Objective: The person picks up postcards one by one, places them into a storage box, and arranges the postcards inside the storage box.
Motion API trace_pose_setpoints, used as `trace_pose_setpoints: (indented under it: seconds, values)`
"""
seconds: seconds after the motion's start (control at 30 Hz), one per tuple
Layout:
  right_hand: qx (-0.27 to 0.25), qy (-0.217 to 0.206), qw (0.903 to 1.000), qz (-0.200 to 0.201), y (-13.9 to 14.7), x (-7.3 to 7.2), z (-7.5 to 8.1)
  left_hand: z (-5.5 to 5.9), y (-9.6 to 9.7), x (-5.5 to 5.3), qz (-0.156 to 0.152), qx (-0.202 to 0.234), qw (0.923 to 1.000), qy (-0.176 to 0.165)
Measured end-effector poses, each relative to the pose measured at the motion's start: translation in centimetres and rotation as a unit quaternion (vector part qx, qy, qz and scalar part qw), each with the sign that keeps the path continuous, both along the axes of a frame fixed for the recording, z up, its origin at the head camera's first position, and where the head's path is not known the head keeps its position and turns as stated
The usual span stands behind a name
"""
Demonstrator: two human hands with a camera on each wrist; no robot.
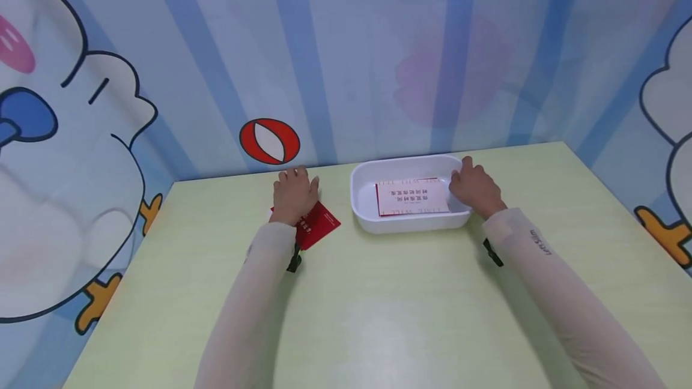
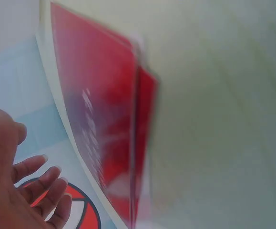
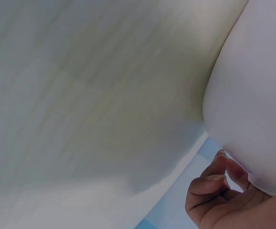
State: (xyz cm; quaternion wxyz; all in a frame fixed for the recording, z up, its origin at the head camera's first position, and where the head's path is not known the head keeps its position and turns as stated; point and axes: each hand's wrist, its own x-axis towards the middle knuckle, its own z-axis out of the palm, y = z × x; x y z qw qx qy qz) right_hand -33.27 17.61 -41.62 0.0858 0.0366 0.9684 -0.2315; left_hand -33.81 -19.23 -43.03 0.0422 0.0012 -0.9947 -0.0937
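Observation:
Over red printed cards (image 1: 319, 225) on the table's left part is my left hand (image 1: 295, 195), its fingers apart and loosely bent. In the left wrist view the cards (image 2: 97, 95) look like a small stack of glossy red sheets, blurred, with the hand (image 2: 33, 186) beside them and nothing between its fingers. My right hand (image 1: 477, 188) grips the right end of a white plastic tray (image 1: 411, 225) by its rim. Curled fingers (image 3: 204, 191) show at the tray's outer wall in the right wrist view. A pale printed card with red edges (image 1: 412, 197) lies inside the tray.
The pale yellow-green table (image 1: 378, 317) ends at a blue striped backdrop (image 1: 367, 65) right behind the tray. Cartoon figures are printed on the side panels. Dark straps (image 1: 294, 259) hang at both wrists.

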Motion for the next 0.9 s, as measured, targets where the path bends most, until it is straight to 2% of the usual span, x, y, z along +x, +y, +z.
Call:
trace_pose_setpoints:
  seconds: [0.4,0.6,0.77,0.9]
  values:
    - [-0.004,0.002,1.0,-0.003,0.0,-0.1,-0.1,-0.6,-1.9,0.7,0.013,0.006,0.9993,-0.034]
    - [-0.005,0.001,1.0,-0.004,0.0,0.0,-0.1,-0.6,-2.1,1.0,0.02,-0.012,0.998,-0.059]
    - [-0.004,0.003,1.0,-0.001,0.0,0.0,-0.2,-0.4,-2.4,1.3,0.015,-0.032,0.9963,-0.079]
    - [-0.002,0.003,1.0,-0.001,0.0,0.0,-0.1,-0.4,-2.6,1.5,0.016,-0.032,0.9954,-0.088]
